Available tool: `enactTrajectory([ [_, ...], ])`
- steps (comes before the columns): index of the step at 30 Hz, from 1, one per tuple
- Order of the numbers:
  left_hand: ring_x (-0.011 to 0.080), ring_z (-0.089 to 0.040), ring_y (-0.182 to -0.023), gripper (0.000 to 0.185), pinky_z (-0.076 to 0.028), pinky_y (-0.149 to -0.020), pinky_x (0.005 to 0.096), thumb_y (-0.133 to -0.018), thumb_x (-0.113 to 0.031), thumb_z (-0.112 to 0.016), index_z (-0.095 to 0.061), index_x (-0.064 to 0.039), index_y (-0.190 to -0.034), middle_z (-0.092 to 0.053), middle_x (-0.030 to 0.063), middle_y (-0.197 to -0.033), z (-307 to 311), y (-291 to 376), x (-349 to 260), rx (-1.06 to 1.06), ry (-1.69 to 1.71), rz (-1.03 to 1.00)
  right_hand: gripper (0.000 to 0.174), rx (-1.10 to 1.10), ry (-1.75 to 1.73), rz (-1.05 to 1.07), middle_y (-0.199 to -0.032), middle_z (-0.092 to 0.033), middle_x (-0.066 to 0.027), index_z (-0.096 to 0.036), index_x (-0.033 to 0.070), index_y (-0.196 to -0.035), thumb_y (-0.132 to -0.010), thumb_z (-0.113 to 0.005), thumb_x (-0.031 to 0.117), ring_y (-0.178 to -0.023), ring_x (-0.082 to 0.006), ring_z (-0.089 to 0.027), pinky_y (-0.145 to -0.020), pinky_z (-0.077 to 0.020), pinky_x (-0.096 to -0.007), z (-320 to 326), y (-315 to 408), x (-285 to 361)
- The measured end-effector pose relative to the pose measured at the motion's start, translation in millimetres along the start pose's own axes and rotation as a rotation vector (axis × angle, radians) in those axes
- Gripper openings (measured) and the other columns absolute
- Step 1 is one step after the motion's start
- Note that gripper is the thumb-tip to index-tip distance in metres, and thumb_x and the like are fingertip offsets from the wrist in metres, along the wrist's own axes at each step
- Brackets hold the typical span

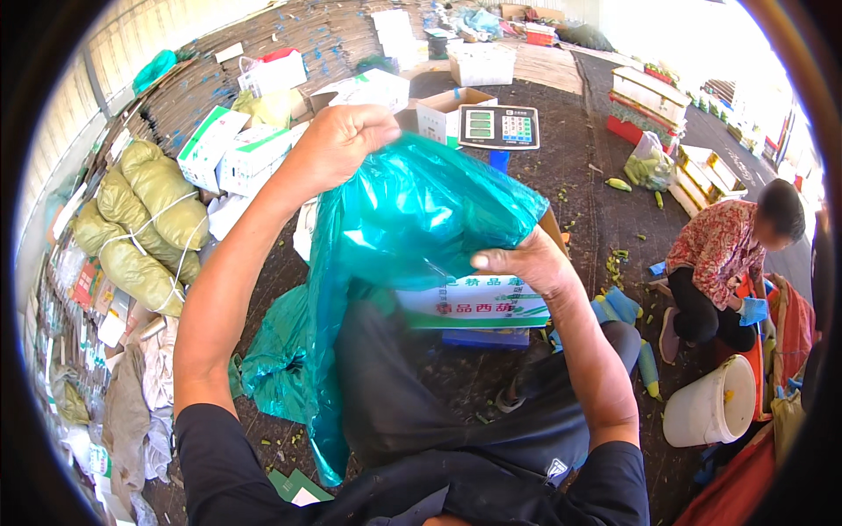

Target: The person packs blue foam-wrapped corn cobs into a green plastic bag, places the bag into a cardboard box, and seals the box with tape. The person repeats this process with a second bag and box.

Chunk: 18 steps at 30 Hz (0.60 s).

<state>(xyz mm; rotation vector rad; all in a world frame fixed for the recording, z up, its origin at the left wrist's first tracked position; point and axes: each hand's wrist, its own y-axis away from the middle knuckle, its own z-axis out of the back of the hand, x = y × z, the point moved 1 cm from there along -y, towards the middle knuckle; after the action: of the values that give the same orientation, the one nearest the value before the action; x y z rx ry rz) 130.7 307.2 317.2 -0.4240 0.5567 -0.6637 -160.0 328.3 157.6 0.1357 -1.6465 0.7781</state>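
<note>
A translucent green plastic bag (421, 210) is stretched between my two hands, above my lap. My left hand (355, 141) pinches its upper left edge, while my right hand (526, 260) grips its lower right edge with the thumb on top. One long side of the bag hangs down over my leg, beside more crumpled green plastic (279, 355) at the left. Behind the bag and partly hidden by it stands a white and green printed cardboard box (473, 306), above a blue base (485, 338). A digital scale display (498, 127) rises beyond the box.
Tied yellow-green sacks (148, 223) and white-green cartons (253, 158) lie at the left. At the right a person (717, 263) sits low near a white bucket (710, 401). Vegetables in blue net sleeves (648, 368) lie on the dark floor. Foam boxes (648, 98) stand farther back.
</note>
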Motion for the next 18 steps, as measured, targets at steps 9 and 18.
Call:
enactTrajectory([
  [9,0.0271,-0.069,-0.07,0.056,-0.054,-0.057,0.0402,-0.077,-0.06,-0.081,-0.069,-0.007,-0.091,-0.064,0.0058,-0.082,-96,105,-94,0.034,-0.397,-0.115,0.031,-0.103,-0.045,-0.12,-0.102,-0.078,-0.0016,-0.077,0.002,-0.119,-0.096,-0.084,0.021,-0.092,-0.0086,-0.067,-0.08,-0.0586,-0.0303,-38,-5,-22],
  [18,0.0205,-0.06,-0.064,0.019,-0.046,-0.061,0.0373,-0.096,-0.017,-0.078,-0.067,-0.003,-0.087,-0.059,0.0104,-0.071,-159,115,-28,-0.127,0.263,0.238,0.027,-0.221,-0.069,-0.001,-0.081,-0.07,0.0025,-0.078,0.007,-0.096,-0.094,-0.085,0.033,-0.079,-0.0069,-0.06,-0.073,-0.0508,-0.0308,-24,1,-29],
])
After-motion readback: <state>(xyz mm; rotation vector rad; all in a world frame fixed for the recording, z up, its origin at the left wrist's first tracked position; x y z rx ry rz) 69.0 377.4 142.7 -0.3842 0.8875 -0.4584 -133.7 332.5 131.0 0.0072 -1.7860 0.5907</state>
